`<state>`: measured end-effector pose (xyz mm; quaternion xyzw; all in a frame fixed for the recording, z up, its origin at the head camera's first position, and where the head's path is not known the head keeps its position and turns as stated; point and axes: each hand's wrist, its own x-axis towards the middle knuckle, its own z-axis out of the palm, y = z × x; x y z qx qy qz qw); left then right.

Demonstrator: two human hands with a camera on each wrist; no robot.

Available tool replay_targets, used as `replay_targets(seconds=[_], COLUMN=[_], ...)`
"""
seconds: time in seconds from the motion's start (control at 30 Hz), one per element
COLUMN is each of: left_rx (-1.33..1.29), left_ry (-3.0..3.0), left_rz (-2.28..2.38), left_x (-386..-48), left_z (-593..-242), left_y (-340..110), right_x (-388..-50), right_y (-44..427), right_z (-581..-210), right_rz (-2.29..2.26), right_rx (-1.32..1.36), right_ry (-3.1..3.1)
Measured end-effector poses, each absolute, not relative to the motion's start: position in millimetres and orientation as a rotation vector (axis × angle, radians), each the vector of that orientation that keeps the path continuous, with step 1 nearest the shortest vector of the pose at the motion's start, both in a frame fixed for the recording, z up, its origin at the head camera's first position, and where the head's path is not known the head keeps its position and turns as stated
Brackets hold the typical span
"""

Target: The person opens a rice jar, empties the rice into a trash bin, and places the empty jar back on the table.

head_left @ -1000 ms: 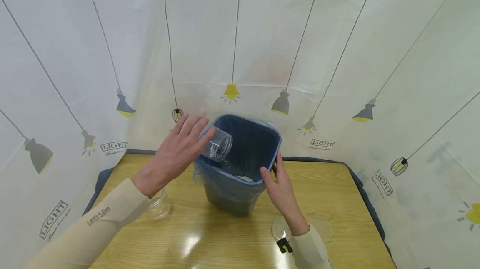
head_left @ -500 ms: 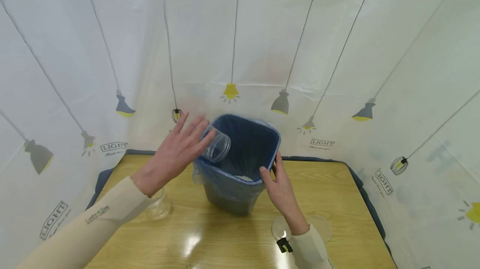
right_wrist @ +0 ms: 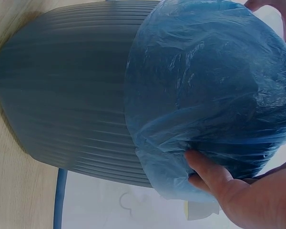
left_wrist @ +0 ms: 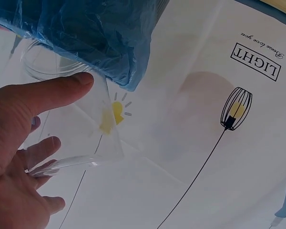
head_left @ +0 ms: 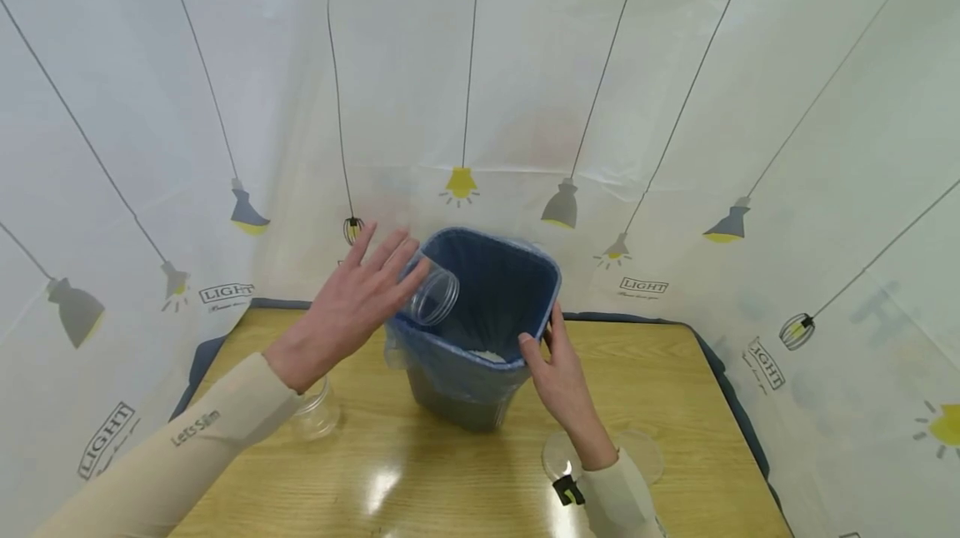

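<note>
My left hand [head_left: 348, 309] holds a clear round jar [head_left: 435, 295] tipped over the left rim of a grey waste bin [head_left: 453, 405]. In the left wrist view the thumb lies along the jar's side, fingers on the other side, and its walls look see-through. A blue bin bag [head_left: 450, 359] lines the bin and folds over its rim. Inside at the bottom shows a patch of white bits [head_left: 487, 356]. My right hand [head_left: 562, 380] grips the bin's right rim through the bag, thumb inside; the right wrist view shows its fingers [right_wrist: 207, 169] against the blue plastic.
Another clear jar [head_left: 318, 415] stands on the wooden table [head_left: 420, 488], partly behind my left forearm. Two clear round lids, one [head_left: 558, 456] left and one [head_left: 643, 456] right of my right wrist, lie flat. A lamp-printed curtain [head_left: 510, 105] surrounds the table.
White bits seen in and falling from the tipped jar a second ago no longer show there. The jar has shifted very slightly left; the right hand and bin stay put.
</note>
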<state>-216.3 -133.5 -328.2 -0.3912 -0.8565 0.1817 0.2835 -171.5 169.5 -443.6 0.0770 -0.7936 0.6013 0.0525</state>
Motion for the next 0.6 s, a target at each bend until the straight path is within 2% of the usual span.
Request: replay_targets(seconds=[0.6], left_rx=[-1.004], left_ry=[-2.260], left_rz=[0.337], left_x=[-215.6], left_z=[-336.9], left_y=[-135.8], right_x=[-171.3], right_y=[169.1], right_z=[-443.6], right_rz=[1.814], right_rx=[0.206], right_ry=[-2.435])
